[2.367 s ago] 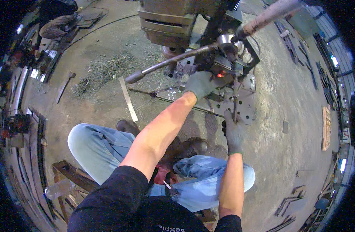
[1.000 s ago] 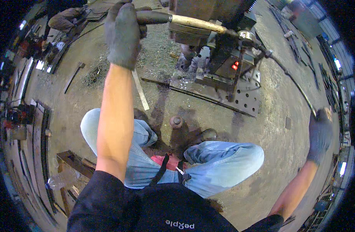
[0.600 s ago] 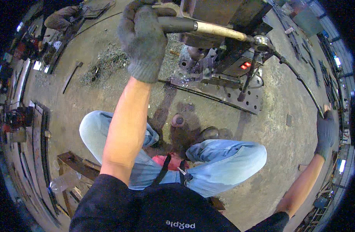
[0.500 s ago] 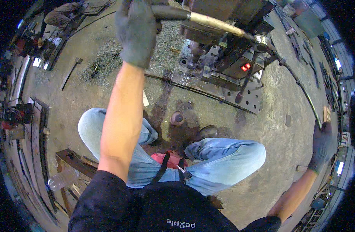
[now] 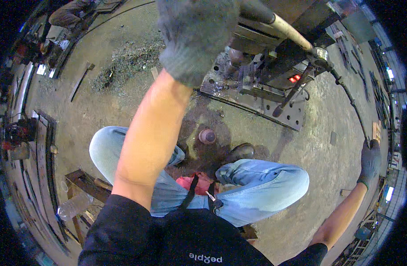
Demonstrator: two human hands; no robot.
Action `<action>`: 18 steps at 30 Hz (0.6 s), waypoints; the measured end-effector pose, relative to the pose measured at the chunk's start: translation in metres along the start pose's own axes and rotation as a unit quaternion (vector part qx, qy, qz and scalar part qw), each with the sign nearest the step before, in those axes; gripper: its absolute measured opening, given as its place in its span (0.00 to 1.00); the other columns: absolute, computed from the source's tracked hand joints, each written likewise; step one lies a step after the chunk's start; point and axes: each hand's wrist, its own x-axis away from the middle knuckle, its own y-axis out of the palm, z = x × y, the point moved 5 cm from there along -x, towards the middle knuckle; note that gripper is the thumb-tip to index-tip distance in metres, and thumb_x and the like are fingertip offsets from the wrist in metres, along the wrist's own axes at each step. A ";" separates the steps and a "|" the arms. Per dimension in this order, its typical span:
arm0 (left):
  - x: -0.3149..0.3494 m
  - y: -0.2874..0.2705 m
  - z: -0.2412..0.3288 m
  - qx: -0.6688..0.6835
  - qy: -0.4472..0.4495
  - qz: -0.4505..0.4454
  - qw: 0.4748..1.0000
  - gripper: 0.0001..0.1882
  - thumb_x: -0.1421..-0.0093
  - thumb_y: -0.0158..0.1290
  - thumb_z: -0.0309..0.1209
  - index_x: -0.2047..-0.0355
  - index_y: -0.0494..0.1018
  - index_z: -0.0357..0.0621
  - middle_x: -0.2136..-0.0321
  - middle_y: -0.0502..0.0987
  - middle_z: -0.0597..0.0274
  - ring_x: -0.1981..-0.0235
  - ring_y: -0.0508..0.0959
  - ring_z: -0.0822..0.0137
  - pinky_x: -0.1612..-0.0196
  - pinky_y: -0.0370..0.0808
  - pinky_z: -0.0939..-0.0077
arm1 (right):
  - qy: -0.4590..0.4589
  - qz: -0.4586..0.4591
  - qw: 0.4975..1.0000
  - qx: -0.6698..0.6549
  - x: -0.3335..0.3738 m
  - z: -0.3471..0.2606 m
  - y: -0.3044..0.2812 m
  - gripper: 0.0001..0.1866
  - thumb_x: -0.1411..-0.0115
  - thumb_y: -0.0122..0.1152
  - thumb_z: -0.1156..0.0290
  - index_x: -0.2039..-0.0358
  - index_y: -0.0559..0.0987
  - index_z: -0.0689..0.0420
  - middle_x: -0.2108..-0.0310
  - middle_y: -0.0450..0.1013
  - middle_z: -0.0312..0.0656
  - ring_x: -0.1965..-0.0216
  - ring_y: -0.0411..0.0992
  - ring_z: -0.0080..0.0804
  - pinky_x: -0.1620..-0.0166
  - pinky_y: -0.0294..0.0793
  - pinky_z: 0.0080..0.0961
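Observation:
At the top, my left hand (image 5: 197, 40), in a dark grey glove, is closed around a lever with a black grip and a pale wooden shaft (image 5: 292, 32). Its fingers are partly cut off by the picture's edge. That lever runs to a round metal hub (image 5: 319, 56) on a drill-like machine (image 5: 274, 73) with a red lit display (image 5: 295, 78). A shorter dark handle (image 5: 294, 93) hangs down from the same hub. Far to the right, my gloved right hand (image 5: 369, 162) grips the end of a long thin dark rod (image 5: 349, 98) stretching from the hub.
The machine stands on a steel plate with holes (image 5: 274, 108). Metal shavings (image 5: 130, 66) are heaped on the floor at left. Between my feet sits a small round brownish object (image 5: 207, 136). A clear plastic bottle (image 5: 75, 206) lies lower left. Another person's leg (image 5: 70, 14) shows upper left.
My left hand has come rightward and looks larger, and the wooden-shafted lever slants more steeply. The machine sits slightly further right in view. My right hand stays at the rod's end.

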 end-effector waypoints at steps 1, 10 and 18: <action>0.001 0.000 0.002 0.019 -0.014 0.003 1.000 0.12 0.31 0.45 0.31 0.59 0.73 0.34 0.76 0.78 0.61 0.83 0.72 0.74 0.72 0.69 0.81 | 0.019 0.002 1.000 -0.003 0.005 -0.006 -0.009 0.19 0.36 0.54 0.55 0.60 0.79 0.59 0.58 0.78 0.53 0.60 0.78 0.55 0.60 0.77 0.49; -0.028 -0.023 -0.030 0.025 -0.152 -0.008 0.988 0.27 0.34 0.46 0.55 0.57 0.75 0.41 0.73 0.80 0.61 0.84 0.72 0.73 0.82 0.66 0.78 | 0.119 -0.092 0.987 -0.053 0.071 -0.031 -0.030 0.30 0.39 0.54 0.40 0.50 0.78 0.54 0.57 0.78 0.51 0.56 0.77 0.51 0.55 0.74 0.41; 0.141 -0.215 -0.219 -0.416 -0.401 0.242 0.779 0.24 0.42 0.51 0.45 0.60 0.76 0.32 0.63 0.80 0.39 0.62 0.79 0.46 0.62 0.73 0.53 | 0.065 -0.187 0.978 -0.072 0.067 -0.031 -0.044 0.31 0.36 0.52 0.44 0.51 0.77 0.63 0.61 0.78 0.57 0.62 0.77 0.46 0.58 0.72 0.41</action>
